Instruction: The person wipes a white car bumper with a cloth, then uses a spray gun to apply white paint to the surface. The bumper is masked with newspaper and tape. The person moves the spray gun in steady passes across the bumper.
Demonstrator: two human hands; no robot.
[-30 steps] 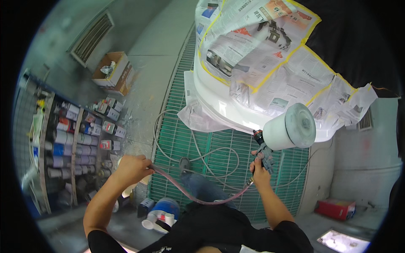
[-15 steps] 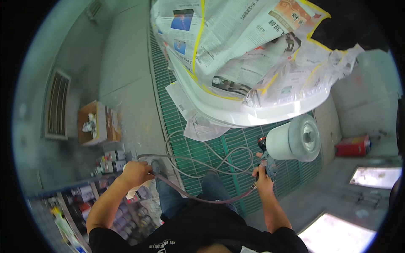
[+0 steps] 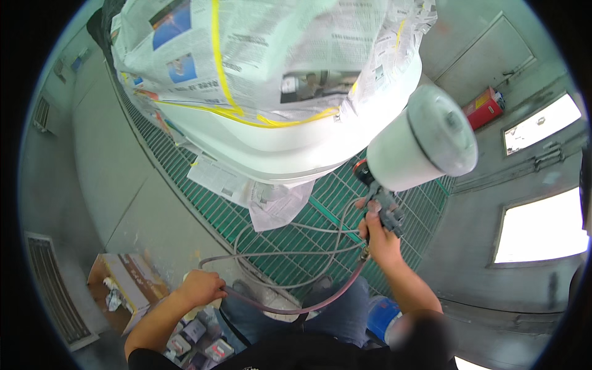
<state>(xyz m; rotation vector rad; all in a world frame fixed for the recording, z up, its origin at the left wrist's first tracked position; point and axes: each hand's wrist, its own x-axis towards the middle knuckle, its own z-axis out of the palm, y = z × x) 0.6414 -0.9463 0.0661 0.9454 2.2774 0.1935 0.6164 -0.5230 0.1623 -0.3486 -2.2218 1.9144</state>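
My right hand (image 3: 382, 242) is wrapped round the grip of a spray gun (image 3: 390, 213), which carries a large whitish paint cup (image 3: 401, 154) on top. A reddish-grey air hose (image 3: 320, 306) runs from the gun's handle to my left hand (image 3: 200, 288), whose fingers close round it. Ahead of the gun is a glossy white car body part (image 3: 259, 157), curved at its near edge. Newspaper (image 3: 259, 58) with yellow masking tape (image 3: 223, 74) covers its upper area. The gun's nozzle sits close to the white edge; whether paint comes out cannot be seen.
Hose loops lie on the green floor grating (image 3: 336, 191). Loose paper (image 3: 280, 203) hangs below the white part. A cardboard box (image 3: 132, 280) and several cans (image 3: 194, 333) stand at lower left, a blue drum (image 3: 383, 316) by my right leg. A red box (image 3: 484, 108) sits by the far right wall.
The view has turned and shifted nearer the covered white part. My right hand has carried the spray gun forward along its right side. Both hands keep their holds.
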